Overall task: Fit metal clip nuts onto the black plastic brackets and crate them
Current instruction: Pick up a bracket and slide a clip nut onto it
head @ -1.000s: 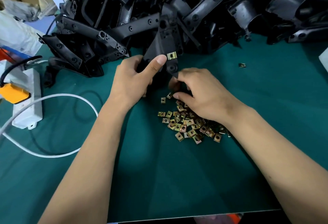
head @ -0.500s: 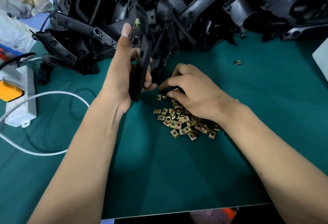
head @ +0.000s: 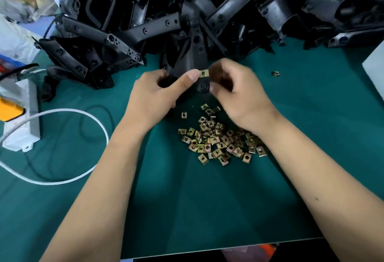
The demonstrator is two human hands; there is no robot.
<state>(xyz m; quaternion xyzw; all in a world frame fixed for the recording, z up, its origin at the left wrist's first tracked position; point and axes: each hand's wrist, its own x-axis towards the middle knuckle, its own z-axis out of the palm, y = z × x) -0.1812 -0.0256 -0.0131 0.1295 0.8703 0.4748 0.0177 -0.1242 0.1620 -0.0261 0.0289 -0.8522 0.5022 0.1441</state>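
Observation:
My left hand [head: 158, 93] grips a black plastic bracket [head: 202, 87] above the green mat, its thumb lying beside a brass clip nut [head: 204, 73] seated on the bracket. My right hand [head: 236, 93] is at the bracket's right edge with its fingers curled. Its fingertips look pinched on a small clip nut, but they are blurred. A loose heap of brass clip nuts [head: 218, 139] lies on the mat just below both hands. A big pile of black brackets [head: 228, 12] fills the back of the table. No crate is in view.
One stray clip nut [head: 275, 73] lies to the right. A white power strip [head: 22, 116] with a yellow plug [head: 8, 110] and a looping white cable [head: 83, 116] sits at the left. A white box edge [head: 376, 70] shows at far right. The green mat [head: 207, 199] reaches the near edge.
My left hand brought the bracket down from its raised, turned position to flat in front of me. My right hand lifted off the nut heap to the bracket's right edge.

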